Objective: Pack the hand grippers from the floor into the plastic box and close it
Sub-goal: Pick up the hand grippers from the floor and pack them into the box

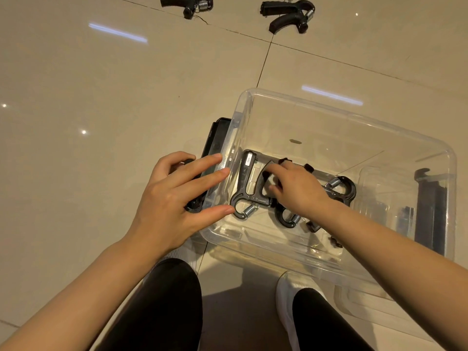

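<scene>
a clear plastic box (349, 115) sits open on the beige tiled floor (101, 84), just in front of the person's two white shoes and black trouser legs. inside it lie three black hand grippers with steel springs: the left hand gripper (247, 184) near the box's left wall, showing a small white label on one handle; the middle hand gripper (285, 219) mostly covered by the wrist; and the right hand gripper (342, 190) toward the box's centre. the right hand (296, 190) reaches down into the box, its fingers curled onto the handle of the left hand gripper and touching it; whether they truly clamp it or only rest on it cannot be told. the left hand (174, 198) is outside the box, fingers straight and spread, with fingertips and thumb pressed against the outer left wall, holding nothing. under and behind that hand, beside the box, lies a flat black object (215, 140) that cannot be identified. two more hand grippers lie on the floor well apart from the box at the top of the view: the far left floor gripper (188, 5), partly cut by the frame edge, and the far right floor gripper (288, 15). a dark upright piece (430, 211) shows through the box's right wall, its nature unclear.
</scene>
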`<state>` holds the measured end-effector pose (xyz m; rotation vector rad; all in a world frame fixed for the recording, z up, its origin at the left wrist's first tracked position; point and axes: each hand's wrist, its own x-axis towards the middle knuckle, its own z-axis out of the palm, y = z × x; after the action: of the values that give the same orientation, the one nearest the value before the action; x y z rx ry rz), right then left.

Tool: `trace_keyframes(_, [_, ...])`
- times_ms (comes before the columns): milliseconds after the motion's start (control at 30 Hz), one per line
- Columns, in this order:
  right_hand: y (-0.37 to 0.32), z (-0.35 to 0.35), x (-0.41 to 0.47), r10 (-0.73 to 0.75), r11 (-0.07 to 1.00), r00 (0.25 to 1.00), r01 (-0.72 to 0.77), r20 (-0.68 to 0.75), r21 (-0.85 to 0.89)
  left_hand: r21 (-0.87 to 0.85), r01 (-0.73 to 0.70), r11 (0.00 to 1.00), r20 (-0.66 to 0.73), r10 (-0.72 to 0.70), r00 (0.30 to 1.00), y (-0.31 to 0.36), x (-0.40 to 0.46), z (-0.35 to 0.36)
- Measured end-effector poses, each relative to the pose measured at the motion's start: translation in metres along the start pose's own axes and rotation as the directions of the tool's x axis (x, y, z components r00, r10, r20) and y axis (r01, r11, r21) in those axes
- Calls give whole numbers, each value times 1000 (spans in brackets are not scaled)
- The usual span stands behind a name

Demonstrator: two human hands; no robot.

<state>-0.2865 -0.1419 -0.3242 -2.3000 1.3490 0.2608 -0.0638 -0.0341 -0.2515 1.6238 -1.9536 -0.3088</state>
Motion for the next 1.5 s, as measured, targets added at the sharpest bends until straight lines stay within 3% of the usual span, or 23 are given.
trace_keyframes(100, [1,6,-1,-166,959,979,189,119,-212,3,6,1000,9,-6,1000,0,0,-1])
trace_keyframes(233, [-1,15,2,-208,915,954,267,215,-301,15,4,1000,17,-5,1000,1,0,-1])
trace_keyframes(367, [18,-15,1,-134,987,975,148,175,-64,6,7,1000,5,-7,1000,1,0,0])
trace_keyframes(533, [57,-18,-32,2,905,947,135,322,-403,-8,6,1000,-8,-6,1000,2,1,0])
trace_keyframes(667, [52,-4,-34,-34,891,967,144,253,-431,-7,3,1000,-16,-4,1000,1,0,0])
trace_keyframes(1267, [40,-1,-39,-142,842,944,273,297,-465,7,-17,1000,-18,17,1000,-1,0,1])
trace_keyframes(1400, [49,-10,-35,-74,908,973,157,220,-389,22,-25,999,-20,25,999,-1,0,1])
trace_keyframes(1500, [62,-19,-38,199,921,961,-117,193,-371,16,-23,1000,-18,23,1000,-1,0,1])
